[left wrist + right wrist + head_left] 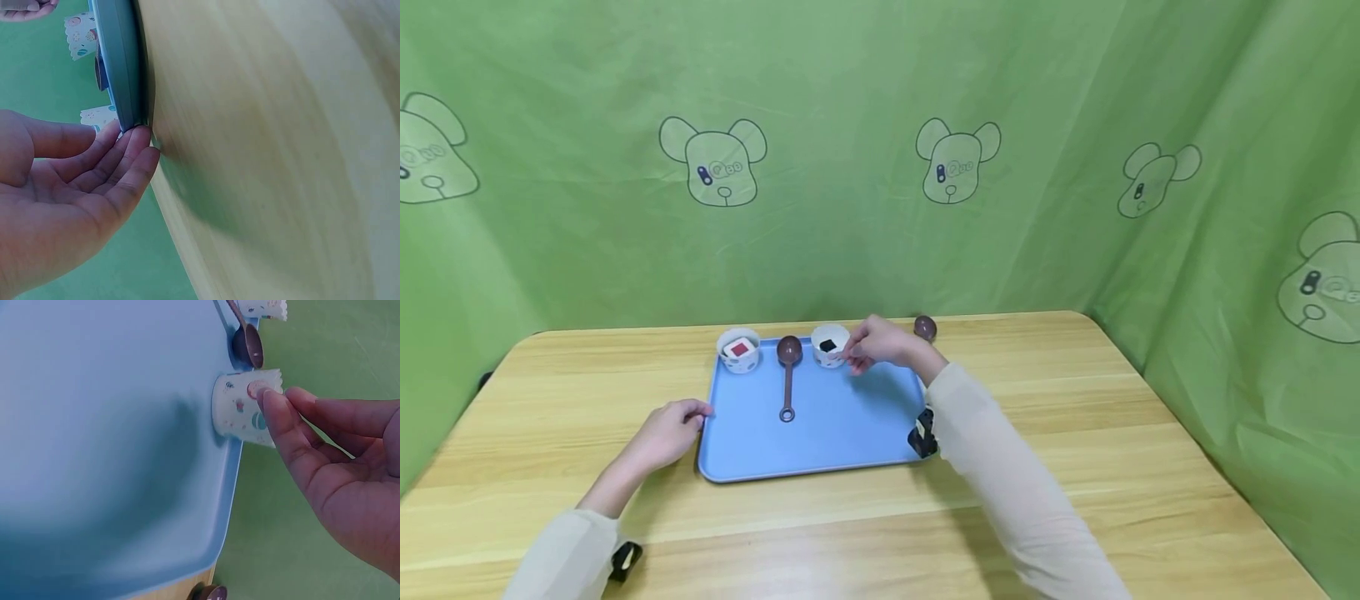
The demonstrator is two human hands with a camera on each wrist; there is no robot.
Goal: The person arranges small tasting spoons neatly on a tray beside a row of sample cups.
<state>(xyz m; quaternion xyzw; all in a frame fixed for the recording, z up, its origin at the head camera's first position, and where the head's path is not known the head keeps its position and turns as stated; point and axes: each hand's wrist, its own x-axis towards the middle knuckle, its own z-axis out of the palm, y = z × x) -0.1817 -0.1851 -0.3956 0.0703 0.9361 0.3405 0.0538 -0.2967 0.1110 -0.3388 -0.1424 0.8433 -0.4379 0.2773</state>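
Observation:
At the far edge of a blue tray (842,425), my right hand (874,342) pinches the rim of a patterned white paper cup (240,409) between thumb and finger. A small dark piece (827,345) shows inside that cup. My left hand (668,429) is at the tray's left side; its extended fingers (128,178) touch the outer edge, with the thumb held apart. A second paper cup (741,363) stands at the tray's far left corner and holds a white block with a red square (740,348). Between the cups lies a brown ladle (787,379), its bowl toward the far edge.
Another brown round-bowled utensil (925,327) lies on the wooden table (1060,400) past the tray's far right corner, its handle hidden by my right arm. A green curtain (842,250) with bear outlines hangs behind the table and along both sides.

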